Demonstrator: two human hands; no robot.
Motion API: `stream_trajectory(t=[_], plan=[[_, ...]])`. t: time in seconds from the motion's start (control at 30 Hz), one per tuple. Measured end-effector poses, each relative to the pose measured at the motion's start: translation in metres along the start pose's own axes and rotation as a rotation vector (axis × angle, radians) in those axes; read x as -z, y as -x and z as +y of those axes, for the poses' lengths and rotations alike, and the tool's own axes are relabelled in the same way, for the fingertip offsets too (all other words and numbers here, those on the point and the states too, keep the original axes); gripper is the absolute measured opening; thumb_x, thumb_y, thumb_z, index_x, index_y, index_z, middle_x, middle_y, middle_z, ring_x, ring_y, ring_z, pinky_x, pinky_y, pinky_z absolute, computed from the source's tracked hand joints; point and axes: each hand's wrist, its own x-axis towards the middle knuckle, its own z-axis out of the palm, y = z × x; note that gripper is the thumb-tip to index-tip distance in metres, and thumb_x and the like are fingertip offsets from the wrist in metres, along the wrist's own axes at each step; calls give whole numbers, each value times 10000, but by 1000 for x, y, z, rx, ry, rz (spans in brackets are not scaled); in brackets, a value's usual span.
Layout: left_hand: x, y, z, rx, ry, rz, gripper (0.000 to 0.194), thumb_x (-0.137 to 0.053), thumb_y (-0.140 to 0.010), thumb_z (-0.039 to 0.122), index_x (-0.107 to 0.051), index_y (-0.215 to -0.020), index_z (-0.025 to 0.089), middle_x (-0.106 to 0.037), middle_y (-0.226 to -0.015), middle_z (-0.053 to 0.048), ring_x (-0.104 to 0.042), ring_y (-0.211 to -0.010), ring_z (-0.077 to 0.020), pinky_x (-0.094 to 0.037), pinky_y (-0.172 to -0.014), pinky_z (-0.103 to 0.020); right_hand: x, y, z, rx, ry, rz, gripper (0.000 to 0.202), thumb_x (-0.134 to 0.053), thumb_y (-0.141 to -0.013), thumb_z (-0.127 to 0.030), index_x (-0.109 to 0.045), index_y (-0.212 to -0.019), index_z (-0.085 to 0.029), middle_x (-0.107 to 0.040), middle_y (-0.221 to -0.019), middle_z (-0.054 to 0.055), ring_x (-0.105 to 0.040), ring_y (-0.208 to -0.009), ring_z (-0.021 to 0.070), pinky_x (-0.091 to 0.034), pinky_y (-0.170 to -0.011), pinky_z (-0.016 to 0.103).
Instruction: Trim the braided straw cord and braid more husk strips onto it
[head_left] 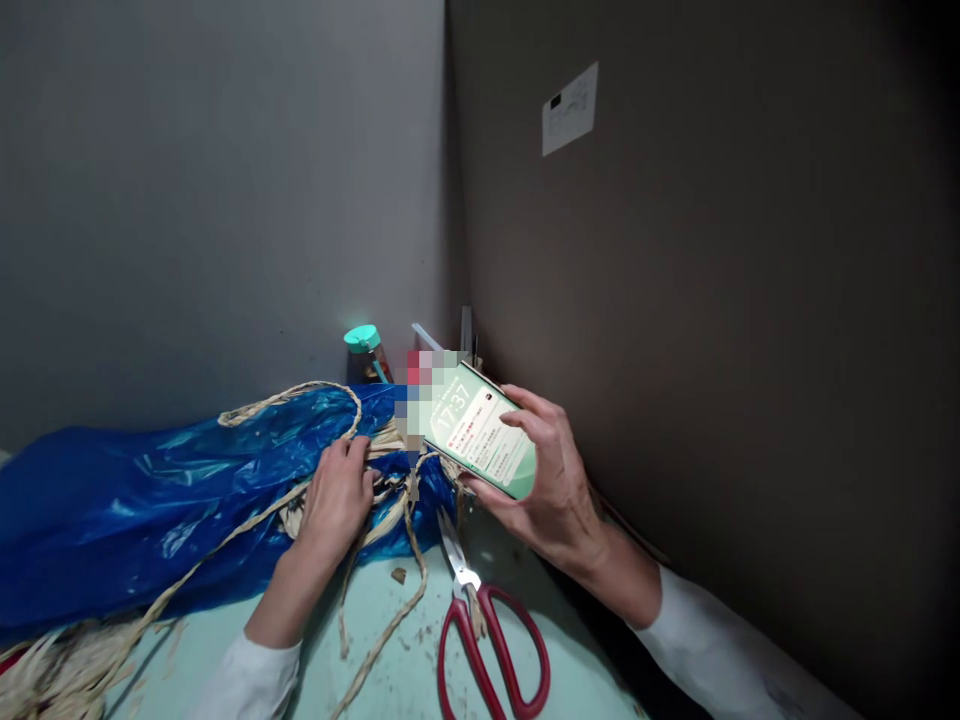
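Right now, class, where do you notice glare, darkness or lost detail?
Throughout the head view: the phone shines brightly; glare streaks the blue plastic; the right-hand wall darkens toward the frame's right edge; blocky pixelation hides detail at the phone's left; print on the posted paper is unreadable.

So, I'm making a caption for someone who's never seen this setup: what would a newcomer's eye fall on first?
Probably the lit phone near the middle, showing 17:37 and held at a tilt in the person's right grip. Next, the red-handled scissors, lying on the pale green table below it, and the shiny blue plastic filling much of the lower left.
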Motion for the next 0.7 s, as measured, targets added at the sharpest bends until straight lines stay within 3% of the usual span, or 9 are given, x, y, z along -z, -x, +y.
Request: stream_trajectory(t=[0.1,0.2,0.33,0.5,0.7], plan=[[14,4,5,56,-129,-47,289,-423,-904,238,-517,-1156,131,-583,-1061,-161,-561,-1024,-320,-470,-776,-376,0,0,-3,-18,-16,8,588,-707,-775,-301,-353,-1237,-217,-461,-1322,201,-483,-1227,328,-461,-941,530],[26,7,7,90,-200,-179,276,-416,-907,290,-539,-1094,129,-611,-1022,-176,-600,-965,-354,-479,-695,-399,1,-1,-5,-46,-31,27,584,-710,-771,-314,-359,-1229,-223,-477,-1312,188,-498,-1209,323,-465,-933,529],[23,7,3,71,-215,-339,275,-513,-849,328,-601,-1040,150,-642,-1061,-192,-625,-949,-369,-479,-708,-421,3,-2,-11,-85,-42,42,593,-721,-757,-329,-364,-1219,-227,-496,-1290,174,-511,-1194,316,-470,-927,517],[12,7,-2,-9,-254,-335,240,-533,-817,228,-625,-1023,148,-642,-1098,-195,-571,-1043,-375,-463,-731,-398,7,-6,-19,-91,-53,63,594,-725,-752,-321,-366,-1215,-223,-493,-1285,179,-512,-1189,320,-473,-920,519],[8,4,-12,-26,-273,-346,321,-441,-799,108,-585,-1081,160,-637,-1041,-160,-611,-948,-319,-433,-668,-336,7,-5,-22,-89,-65,46,581,-715,-773,-316,-360,-1222,-215,-484,-1299,182,-489,-1224,312,-457,-959,516]])
